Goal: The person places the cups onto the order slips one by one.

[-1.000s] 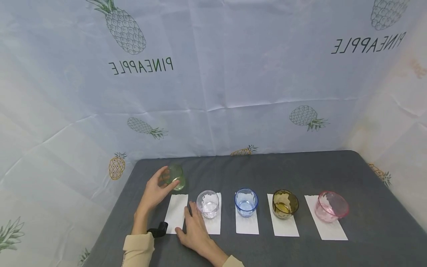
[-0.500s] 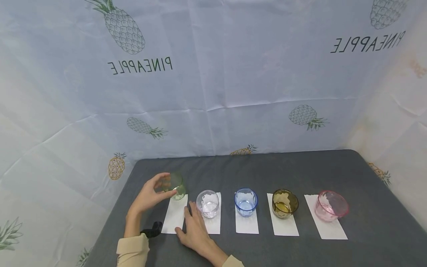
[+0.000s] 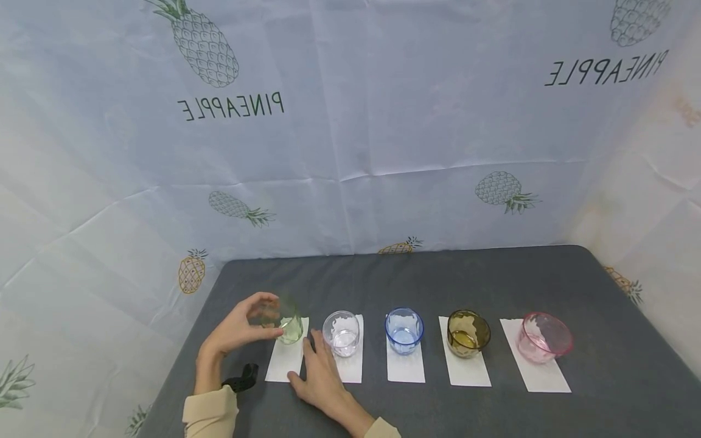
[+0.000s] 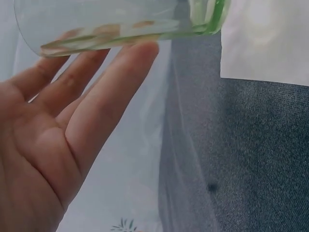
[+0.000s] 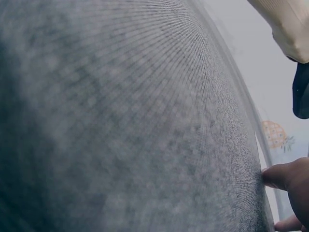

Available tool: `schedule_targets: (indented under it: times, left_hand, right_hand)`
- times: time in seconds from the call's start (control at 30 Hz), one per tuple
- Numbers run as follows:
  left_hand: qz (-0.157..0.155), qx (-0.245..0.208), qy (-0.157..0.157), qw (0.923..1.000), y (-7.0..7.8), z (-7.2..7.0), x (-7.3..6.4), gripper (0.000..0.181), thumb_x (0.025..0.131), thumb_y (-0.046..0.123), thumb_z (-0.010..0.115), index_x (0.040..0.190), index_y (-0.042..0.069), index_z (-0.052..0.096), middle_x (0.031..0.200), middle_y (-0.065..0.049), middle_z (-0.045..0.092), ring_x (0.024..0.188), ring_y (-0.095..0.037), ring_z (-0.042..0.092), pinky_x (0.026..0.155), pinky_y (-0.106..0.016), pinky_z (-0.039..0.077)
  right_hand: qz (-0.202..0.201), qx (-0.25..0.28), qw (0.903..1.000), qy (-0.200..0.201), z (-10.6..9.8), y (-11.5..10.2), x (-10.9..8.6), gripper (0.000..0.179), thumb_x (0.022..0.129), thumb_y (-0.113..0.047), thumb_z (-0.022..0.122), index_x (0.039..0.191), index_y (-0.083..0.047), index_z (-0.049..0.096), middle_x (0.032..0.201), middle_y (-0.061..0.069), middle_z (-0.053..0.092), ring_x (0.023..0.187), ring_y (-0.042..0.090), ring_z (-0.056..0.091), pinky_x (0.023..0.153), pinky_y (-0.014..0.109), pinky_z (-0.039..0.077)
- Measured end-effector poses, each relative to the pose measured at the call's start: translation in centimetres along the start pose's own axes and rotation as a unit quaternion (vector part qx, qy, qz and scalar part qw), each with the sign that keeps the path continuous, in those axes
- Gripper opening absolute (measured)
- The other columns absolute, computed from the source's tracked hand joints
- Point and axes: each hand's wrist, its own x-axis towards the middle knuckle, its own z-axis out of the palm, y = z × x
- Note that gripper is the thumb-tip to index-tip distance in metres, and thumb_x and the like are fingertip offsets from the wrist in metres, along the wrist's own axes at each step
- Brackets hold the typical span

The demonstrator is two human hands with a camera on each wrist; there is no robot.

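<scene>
A green glass cup (image 3: 292,329), slightly tilted, is held by my left hand (image 3: 235,326), thumb on its near side and fingers on the other. It is above the far part of the leftmost white paper strip (image 3: 283,364). In the left wrist view the cup (image 4: 212,17) appears from its side, fingers along the wall. My right hand (image 3: 322,378) rests on the table, fingers spread and holding nothing. Its thumb lies at the leftmost strip, and its fingers reach the second white strip (image 3: 350,368), close to a clear glass cup (image 3: 342,336).
Further right, a blue cup (image 3: 404,332), an amber cup (image 3: 467,335) and a pink cup (image 3: 542,339) each stand on a white strip. The dark grey table (image 3: 438,277) ends at a pineapple-print curtain (image 3: 350,121).
My left hand has brought the green cup toward me, from behind the leftmost strip to over its far part. The right hand stays put.
</scene>
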Motion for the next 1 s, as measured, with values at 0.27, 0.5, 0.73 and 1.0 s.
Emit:
schedule_targets:
  times: [0.27,0.5,0.73,1.0]
  left_hand:
    - [0.004,-0.015,-0.051,0.9986,-0.6,-0.1,-0.4,0.066,0.086,0.014,0.083,0.138,-0.003,0.047,0.138,-0.033,0.05,0.118,-0.046,0.059,0.083,-0.033,0.061]
    - [0.008,-0.01,-0.071,0.9974,-1.0,-0.2,-0.6,0.065,0.085,0.014,0.083,0.137,0.0,0.047,0.144,-0.029,0.047,0.124,-0.047,0.057,0.085,-0.036,0.06]
    - [0.002,-0.011,-0.075,0.9971,-1.2,0.1,-0.5,0.067,0.083,0.015,0.085,0.136,-0.001,0.047,0.144,-0.029,0.047,0.128,-0.05,0.053,0.085,-0.038,0.059]
    - [-0.009,-0.014,-0.083,0.9964,-1.4,0.3,-0.4,0.068,0.082,0.015,0.086,0.136,0.0,0.047,0.144,-0.029,0.047,0.13,-0.05,0.052,0.09,-0.046,0.06]
  right_hand:
    - [0.007,0.002,1.0,-0.001,0.0,0.0,0.0,0.069,0.084,-0.028,0.082,0.136,0.011,0.058,0.15,0.029,0.047,0.142,0.046,0.047,0.113,0.059,0.044]
    - [0.012,0.006,0.9999,-0.003,0.0,0.1,0.0,0.069,0.083,-0.027,0.082,0.136,0.011,0.058,0.151,0.028,0.046,0.142,0.046,0.047,0.113,0.06,0.044]
    - [0.013,0.001,0.9999,-0.004,0.0,0.1,0.1,0.069,0.084,-0.028,0.082,0.136,0.01,0.058,0.151,0.027,0.046,0.142,0.046,0.047,0.113,0.059,0.045]
    - [-0.002,-0.015,0.9998,0.013,0.2,0.1,0.1,0.067,0.084,-0.028,0.082,0.135,0.009,0.059,0.149,0.026,0.048,0.142,0.044,0.048,0.113,0.057,0.045]
